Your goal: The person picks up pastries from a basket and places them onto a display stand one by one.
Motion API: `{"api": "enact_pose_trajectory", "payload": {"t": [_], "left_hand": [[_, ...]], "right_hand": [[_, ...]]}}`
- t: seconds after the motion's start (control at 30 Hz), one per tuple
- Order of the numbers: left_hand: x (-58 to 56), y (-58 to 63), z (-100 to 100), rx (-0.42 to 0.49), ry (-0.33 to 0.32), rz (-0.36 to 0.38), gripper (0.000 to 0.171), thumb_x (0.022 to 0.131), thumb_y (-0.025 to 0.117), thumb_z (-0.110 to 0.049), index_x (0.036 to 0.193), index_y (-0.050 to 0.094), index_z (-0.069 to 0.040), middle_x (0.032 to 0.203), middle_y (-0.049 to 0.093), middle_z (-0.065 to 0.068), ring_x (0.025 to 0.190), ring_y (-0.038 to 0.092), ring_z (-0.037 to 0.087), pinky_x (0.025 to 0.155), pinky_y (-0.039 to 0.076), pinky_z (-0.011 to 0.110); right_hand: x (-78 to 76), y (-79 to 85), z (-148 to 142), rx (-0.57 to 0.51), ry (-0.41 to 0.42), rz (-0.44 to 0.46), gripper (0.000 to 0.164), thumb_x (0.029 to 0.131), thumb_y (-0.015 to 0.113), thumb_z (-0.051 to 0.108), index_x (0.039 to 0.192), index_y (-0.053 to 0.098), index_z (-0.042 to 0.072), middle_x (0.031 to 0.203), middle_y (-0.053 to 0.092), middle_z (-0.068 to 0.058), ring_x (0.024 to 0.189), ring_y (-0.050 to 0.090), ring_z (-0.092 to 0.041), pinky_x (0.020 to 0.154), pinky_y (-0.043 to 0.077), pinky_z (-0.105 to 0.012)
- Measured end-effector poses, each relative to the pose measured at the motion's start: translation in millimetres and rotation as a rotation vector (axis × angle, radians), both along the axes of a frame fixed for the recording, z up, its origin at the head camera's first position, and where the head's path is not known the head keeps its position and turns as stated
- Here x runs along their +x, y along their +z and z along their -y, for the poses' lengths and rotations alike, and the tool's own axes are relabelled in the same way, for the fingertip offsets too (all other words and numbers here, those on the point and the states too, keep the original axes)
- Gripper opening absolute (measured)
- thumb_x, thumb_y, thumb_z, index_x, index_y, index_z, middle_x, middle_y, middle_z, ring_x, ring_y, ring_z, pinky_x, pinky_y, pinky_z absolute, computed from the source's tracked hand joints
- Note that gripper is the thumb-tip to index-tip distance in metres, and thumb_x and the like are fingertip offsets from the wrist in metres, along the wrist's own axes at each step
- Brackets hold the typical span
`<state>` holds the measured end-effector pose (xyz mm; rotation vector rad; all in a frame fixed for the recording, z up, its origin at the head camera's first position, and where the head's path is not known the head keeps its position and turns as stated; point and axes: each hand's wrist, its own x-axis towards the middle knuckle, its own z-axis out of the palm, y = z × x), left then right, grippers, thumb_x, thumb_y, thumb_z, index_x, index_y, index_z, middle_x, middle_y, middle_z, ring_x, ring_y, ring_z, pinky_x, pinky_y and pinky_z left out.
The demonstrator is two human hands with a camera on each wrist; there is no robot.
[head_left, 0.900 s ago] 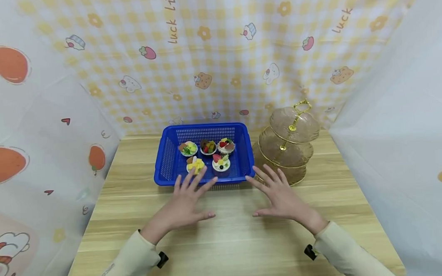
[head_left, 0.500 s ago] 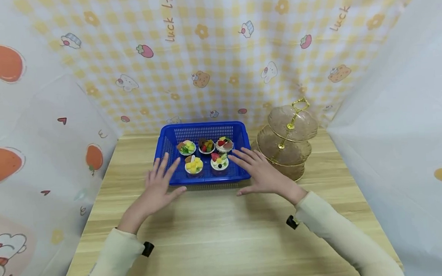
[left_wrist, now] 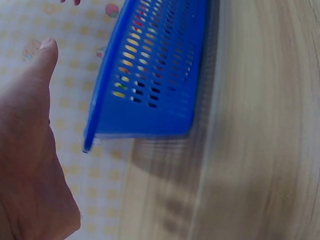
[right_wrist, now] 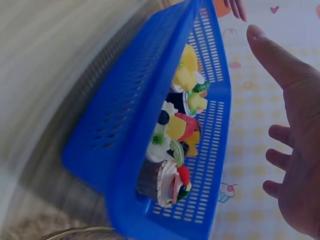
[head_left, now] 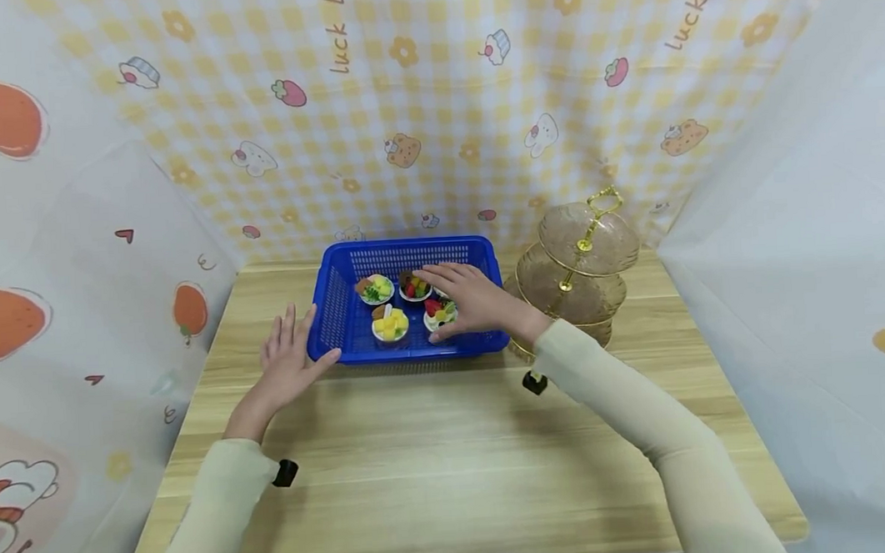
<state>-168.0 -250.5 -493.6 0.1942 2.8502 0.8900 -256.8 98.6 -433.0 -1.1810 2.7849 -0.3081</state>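
A blue plastic basket stands on the wooden table with several fruit-topped cupcakes inside. One has yellow cubes, another green and yellow bits, and a dark cupcake sits behind. My right hand hovers over the basket's right side, fingers spread, above a strawberry-topped cupcake. It mostly covers a pink-and-cream cupcake, which the right wrist view shows at the near end. My left hand is beside the basket's left front corner, fingers extended and holding nothing; whether it touches the rim I cannot tell.
A three-tiered smoky plate stand with gold rims and handle stands right of the basket, close to my right forearm. The wooden table extends in front. A checked curtain hangs behind, with white printed sheets at both sides.
My right hand has moved left and forward from the basket's front right corner to over the cupcakes. My left hand has shifted left, away from the basket's front. Basket and cupcakes stay put.
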Motion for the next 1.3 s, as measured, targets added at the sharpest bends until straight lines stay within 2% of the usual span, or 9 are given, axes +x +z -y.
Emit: {"api": "enact_pose_trajectory", "payload": {"t": [0.27,0.5,0.67,1.0,1.3], "left_hand": [[-3.6,-14.0,8.8,-0.022,0.044,0.046,0.097,0.094,0.049,-0.064,0.159,-0.012,-0.027,0.163,-0.030,0.011,0.149,-0.026,0.046,0.107,-0.009,0.082],[-7.4,-23.4,10.0,-0.021,0.051,0.046,0.095,0.093,0.048,-0.066,0.158,-0.013,-0.032,0.162,-0.033,0.004,0.150,-0.025,0.044,0.108,-0.008,0.081],[-9.8,-25.4,6.1,-0.024,0.052,0.043,0.096,0.093,0.047,-0.069,0.159,-0.011,-0.030,0.162,-0.034,0.003,0.150,-0.025,0.044,0.108,-0.009,0.081],[-14.6,-24.4,1.7,-0.060,0.102,0.048,0.093,0.094,0.040,-0.072,0.159,-0.011,-0.029,0.163,-0.030,0.009,0.151,-0.023,0.045,0.109,-0.007,0.081],[-16.8,-26.5,3.4,-0.075,0.084,0.059,0.093,0.094,0.043,-0.069,0.160,-0.007,-0.027,0.164,-0.026,0.014,0.150,-0.022,0.047,0.108,-0.006,0.082]], "right_hand": [[-34.0,-7.9,39.2,0.029,-0.031,0.085,0.098,0.084,0.067,0.064,0.160,0.016,0.028,0.165,0.026,-0.002,0.153,0.023,-0.029,0.125,0.017,-0.056],[-60.4,-14.9,66.2,0.086,-0.079,0.082,0.092,0.087,0.066,0.060,0.159,0.021,0.024,0.162,0.033,-0.005,0.151,0.028,-0.030,0.124,0.020,-0.055],[-74.6,-23.4,81.6,0.135,-0.128,0.090,0.091,0.087,0.067,0.059,0.158,0.025,0.022,0.162,0.035,-0.004,0.151,0.030,-0.029,0.124,0.023,-0.053],[-83.9,-34.8,99.9,0.215,-0.202,0.124,0.086,0.089,0.063,0.059,0.158,0.027,0.021,0.163,0.032,-0.004,0.153,0.026,-0.028,0.126,0.019,-0.050],[-85.4,-39.4,100.1,0.221,-0.215,0.158,0.088,0.090,0.061,0.061,0.159,0.023,0.021,0.164,0.030,-0.005,0.154,0.023,-0.030,0.126,0.022,-0.049]]}}
